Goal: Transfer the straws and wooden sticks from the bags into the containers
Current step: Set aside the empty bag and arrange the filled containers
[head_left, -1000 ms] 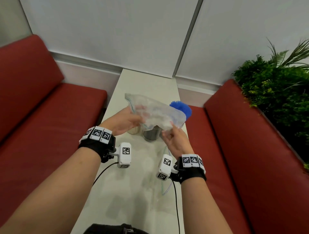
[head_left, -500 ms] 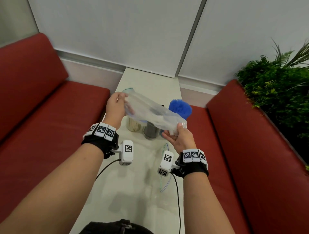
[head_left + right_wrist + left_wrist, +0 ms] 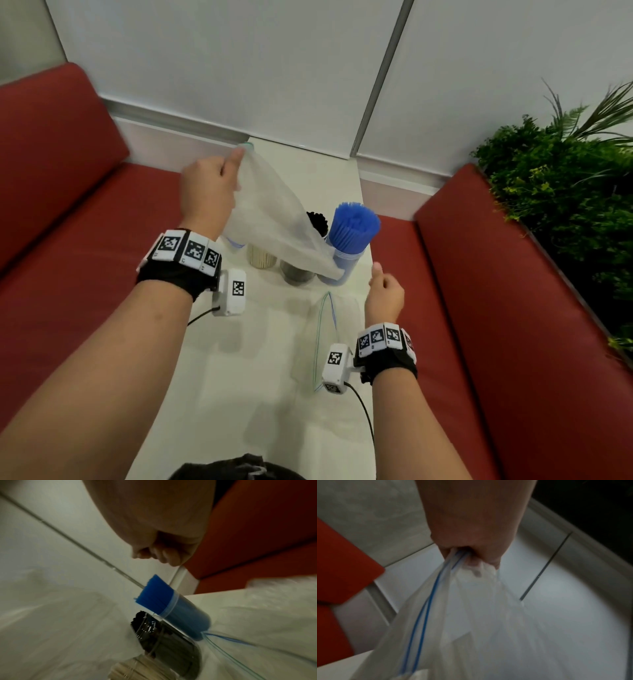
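My left hand (image 3: 222,174) grips the zip edge of a clear plastic bag (image 3: 274,222) and holds it raised, hanging slantwise over the containers; the left wrist view shows the fingers (image 3: 471,550) bunched round the bag (image 3: 479,615). The bag looks empty. My right hand (image 3: 382,286) hovers to the right of the containers, fingers curled, holding nothing (image 3: 159,553). On the table stand a clear container of blue straws (image 3: 352,233) (image 3: 157,599), one of black straws (image 3: 317,221) (image 3: 163,639) and one of wooden sticks (image 3: 262,258) (image 3: 137,669).
A second clear zip bag (image 3: 322,329) lies flat on the narrow white table (image 3: 239,394), near my right wrist. Red bench seats (image 3: 85,240) flank the table on both sides. A green plant (image 3: 565,188) stands at the far right.
My right hand has let go of the bag's lower corner and drawn back to the right. My left hand has lifted the bag's zip end higher and further away.
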Tool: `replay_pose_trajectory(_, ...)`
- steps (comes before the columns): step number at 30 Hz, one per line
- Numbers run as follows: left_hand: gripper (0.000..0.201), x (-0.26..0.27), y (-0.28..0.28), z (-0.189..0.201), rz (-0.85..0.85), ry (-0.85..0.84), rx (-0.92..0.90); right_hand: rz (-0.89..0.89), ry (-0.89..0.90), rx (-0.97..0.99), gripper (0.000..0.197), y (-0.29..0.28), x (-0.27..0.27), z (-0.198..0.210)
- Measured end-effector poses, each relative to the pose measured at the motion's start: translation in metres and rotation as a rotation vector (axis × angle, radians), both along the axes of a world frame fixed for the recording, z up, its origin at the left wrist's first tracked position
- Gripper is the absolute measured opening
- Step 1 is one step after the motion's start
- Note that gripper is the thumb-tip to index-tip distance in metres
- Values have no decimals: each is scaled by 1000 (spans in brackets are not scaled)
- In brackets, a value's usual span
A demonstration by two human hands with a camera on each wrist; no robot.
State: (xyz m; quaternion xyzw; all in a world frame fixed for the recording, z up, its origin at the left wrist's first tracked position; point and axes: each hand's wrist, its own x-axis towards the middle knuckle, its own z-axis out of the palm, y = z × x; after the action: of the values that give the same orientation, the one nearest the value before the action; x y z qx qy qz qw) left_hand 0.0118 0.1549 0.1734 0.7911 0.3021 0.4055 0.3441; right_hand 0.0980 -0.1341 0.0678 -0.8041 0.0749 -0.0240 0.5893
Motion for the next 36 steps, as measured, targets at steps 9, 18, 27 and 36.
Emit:
replay_pose_trajectory(9, 58, 25, -56, 17, -255, -24, -203, 605, -292, -559, 15, 69, -24, 31)
replay_pose_trajectory(18, 59, 25, -46, 33, -361, 21, -21, 671, -64, -169, 39, 41, -10, 19)
replay_pose_trajectory(27, 84, 35, -59, -26, -628, 191, -12, 618, 260, 559, 51, 30, -14, 30)
replay_pose_trajectory(36, 26, 51, -76, -46, -626, 198, 120, 743, 411, 699, 61, 21, -18, 23)
